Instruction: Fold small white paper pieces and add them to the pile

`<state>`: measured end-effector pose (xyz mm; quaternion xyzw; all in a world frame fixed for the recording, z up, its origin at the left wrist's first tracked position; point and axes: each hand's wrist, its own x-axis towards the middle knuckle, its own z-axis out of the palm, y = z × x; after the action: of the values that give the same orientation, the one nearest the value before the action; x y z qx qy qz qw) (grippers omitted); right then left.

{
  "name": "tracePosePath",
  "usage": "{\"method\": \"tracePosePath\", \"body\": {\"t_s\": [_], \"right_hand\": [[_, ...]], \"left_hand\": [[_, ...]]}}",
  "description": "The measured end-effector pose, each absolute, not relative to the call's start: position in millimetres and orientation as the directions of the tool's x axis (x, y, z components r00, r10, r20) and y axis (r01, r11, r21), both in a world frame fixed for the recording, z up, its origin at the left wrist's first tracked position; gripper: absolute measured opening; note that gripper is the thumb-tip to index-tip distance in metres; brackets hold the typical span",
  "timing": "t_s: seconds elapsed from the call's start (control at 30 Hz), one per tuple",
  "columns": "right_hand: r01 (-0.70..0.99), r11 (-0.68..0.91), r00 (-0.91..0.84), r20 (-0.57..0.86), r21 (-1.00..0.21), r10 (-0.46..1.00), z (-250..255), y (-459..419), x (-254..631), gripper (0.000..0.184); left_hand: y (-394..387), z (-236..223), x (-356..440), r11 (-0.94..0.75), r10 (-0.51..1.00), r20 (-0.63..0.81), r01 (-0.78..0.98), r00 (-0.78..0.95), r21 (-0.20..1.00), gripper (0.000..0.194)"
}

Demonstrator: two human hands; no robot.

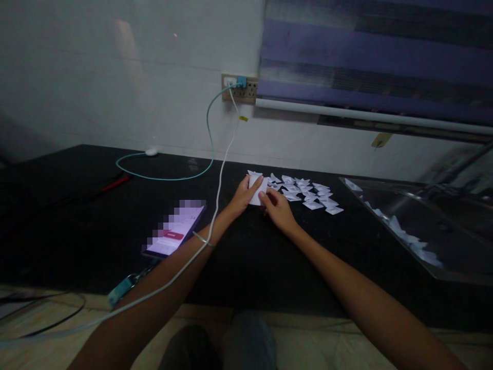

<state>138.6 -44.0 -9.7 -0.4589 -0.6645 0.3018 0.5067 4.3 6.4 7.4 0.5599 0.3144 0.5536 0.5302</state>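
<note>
Cable (pixel 220 185) nearest — left hand (pixel 242 194) and right hand (pixel 278 206) hold paper (pixel 256 193) by its edges.

Likely kitchen: metal sink (pixel 450 218) set in dark countertop (pixel 246 262), wall outlets (pixel 252 89) above, purple blind (pixel 370 56).

lit phone (pixel 179 229), teal cable (pixel 169 179), sink (pixel 447 226); red strip (pixel 115 184), perhaps a cord.

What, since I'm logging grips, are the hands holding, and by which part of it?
A small white piece of paper: the left hand grips its left side, thumb across the upper face; the right hand holds its lower right edge.
</note>
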Motion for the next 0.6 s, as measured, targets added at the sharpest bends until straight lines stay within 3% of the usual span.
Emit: {"method": "tracePosePath", "body": {"t_s": [0.13,0.33,0.6], "right_hand": [[0.348,0.423,-0.063,0.429,-0.837,0.901,-10.3,-44.5,138.9,0.039],[0.192,0.343,0.0,0.349,-0.92,0.937,-11.2,-43.2,140.0,0.039],[0.081,0.3,0.017,0.302,-0.951,0.953,-14.5,-37.5,142.8,0.038]], "left_hand": [[6.1,4.7,6.1,-0.232,0.932,0.283,-0.231,0.225,0.945,0.042],[5.9,1.9,6.5,-0.125,0.923,0.219,-0.293,0.316,0.948,0.05],[3.6,-0.4,3.4,-0.204,0.883,0.273,-0.21,0.382,0.956,0.044]]}}
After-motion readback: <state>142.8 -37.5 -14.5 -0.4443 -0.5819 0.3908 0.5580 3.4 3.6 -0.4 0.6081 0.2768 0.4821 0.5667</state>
